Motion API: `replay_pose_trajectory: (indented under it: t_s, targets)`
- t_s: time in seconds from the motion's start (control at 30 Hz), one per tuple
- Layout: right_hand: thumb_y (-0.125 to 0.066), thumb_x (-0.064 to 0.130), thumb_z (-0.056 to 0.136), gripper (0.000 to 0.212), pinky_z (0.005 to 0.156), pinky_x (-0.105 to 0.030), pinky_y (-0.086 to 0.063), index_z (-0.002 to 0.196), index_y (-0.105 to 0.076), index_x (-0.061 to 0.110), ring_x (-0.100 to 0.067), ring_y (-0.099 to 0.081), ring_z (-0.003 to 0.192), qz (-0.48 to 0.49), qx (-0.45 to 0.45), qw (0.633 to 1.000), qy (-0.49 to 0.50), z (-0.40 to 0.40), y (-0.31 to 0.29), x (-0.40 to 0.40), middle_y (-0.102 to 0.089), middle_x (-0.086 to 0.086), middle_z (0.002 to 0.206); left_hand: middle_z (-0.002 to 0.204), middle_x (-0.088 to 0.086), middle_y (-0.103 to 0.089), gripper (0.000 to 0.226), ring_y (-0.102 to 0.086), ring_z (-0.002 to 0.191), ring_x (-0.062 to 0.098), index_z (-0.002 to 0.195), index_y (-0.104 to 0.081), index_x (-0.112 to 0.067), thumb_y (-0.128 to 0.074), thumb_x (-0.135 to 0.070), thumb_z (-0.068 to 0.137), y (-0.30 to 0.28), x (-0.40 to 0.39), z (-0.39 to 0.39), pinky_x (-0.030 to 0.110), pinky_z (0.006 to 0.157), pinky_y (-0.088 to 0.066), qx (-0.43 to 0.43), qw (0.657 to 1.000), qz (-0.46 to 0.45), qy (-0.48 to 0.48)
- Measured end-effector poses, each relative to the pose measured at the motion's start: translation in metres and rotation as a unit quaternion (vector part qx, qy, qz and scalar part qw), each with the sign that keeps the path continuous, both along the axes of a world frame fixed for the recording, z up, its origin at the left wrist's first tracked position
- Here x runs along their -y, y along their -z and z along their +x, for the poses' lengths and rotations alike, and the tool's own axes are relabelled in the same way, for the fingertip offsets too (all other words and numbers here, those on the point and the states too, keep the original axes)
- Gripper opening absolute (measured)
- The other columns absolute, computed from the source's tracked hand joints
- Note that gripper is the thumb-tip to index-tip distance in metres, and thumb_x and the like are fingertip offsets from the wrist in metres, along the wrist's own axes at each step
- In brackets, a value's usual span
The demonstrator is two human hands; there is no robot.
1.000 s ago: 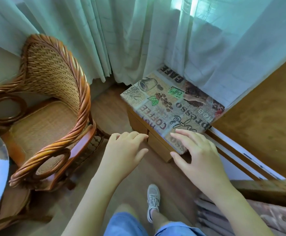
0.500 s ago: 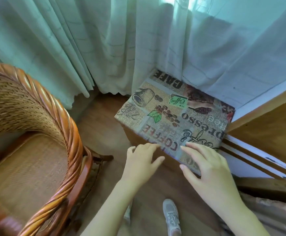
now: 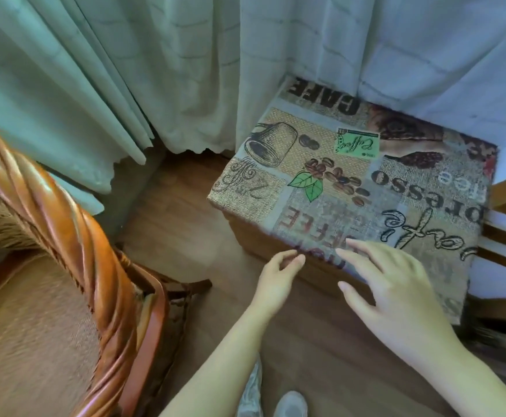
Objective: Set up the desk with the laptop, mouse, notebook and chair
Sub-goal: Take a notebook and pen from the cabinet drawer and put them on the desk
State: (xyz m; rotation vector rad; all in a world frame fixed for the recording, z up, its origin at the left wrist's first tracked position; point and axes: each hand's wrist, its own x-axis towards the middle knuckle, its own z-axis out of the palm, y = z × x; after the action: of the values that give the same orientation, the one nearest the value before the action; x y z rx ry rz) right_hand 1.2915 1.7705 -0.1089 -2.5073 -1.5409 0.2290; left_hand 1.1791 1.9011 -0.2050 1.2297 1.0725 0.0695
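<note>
A low wooden stool [image 3: 290,266] with a coffee-print cushion top [image 3: 351,188] stands on the wood floor by the curtain, at centre right. My left hand [image 3: 275,278] hovers at the stool's near left edge, fingers curled loosely, holding nothing. My right hand [image 3: 396,299] is spread open over the cushion's near edge, fingertips just above or touching the fabric; I cannot tell which. No laptop, mouse or notebook is in view.
A wicker armchair [image 3: 74,266] with a twisted rattan arm fills the lower left. Pale curtains [image 3: 155,70] hang behind. A wooden-slatted frame [image 3: 504,236] borders the stool on the right. My shoes [image 3: 287,401] stand on the floor below.
I have moved closer; the stool and armchair now fill more of the view. Both hands have reached forward onto the stool's near edge, and the left fingers have curled.
</note>
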Motion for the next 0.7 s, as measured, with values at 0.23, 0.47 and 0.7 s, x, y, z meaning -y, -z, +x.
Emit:
replay_pose_trajectory:
  t_s: [0.23,0.47,0.7]
  targets:
    - [-0.040,0.043,0.089,0.051,0.102,-0.054,-0.035,0.134,-0.048,0.020,-0.026,-0.044,0.126,-0.023,0.045,0.999,0.021,0.017,0.082,-0.007,-0.051,-0.004,0.137,0.136,-0.003,-0.055,0.066,-0.051,0.123,0.014,0.139,-0.046,-0.026,-0.022,-0.067,0.092,0.108,0.016,0.050,0.041,0.099,-0.037,0.077,0.940,-0.259,-0.208]
    - [-0.025,0.055,0.092,0.061,0.107,-0.058,-0.029,0.146,-0.025,0.028,-0.025,-0.033,0.137,-0.047,-0.012,0.997,0.051,0.032,0.117,-0.013,-0.038,-0.002,0.148,0.135,0.009,-0.056,0.088,-0.053,0.123,0.025,0.137,-0.048,-0.021,-0.014,-0.080,0.082,0.134,0.026,0.084,0.045,0.108,-0.037,0.130,0.894,-0.308,-0.300]
    - [-0.008,0.070,0.082,0.071,0.113,-0.058,-0.004,0.147,-0.013,0.041,-0.023,0.000,0.146,-0.079,-0.038,0.996,0.028,0.034,0.124,-0.013,-0.005,0.002,0.159,0.141,0.004,-0.051,0.103,-0.047,0.129,0.023,0.140,-0.045,-0.026,-0.007,-0.090,0.070,0.137,0.028,0.087,0.043,0.113,-0.031,0.142,0.908,-0.275,-0.282]
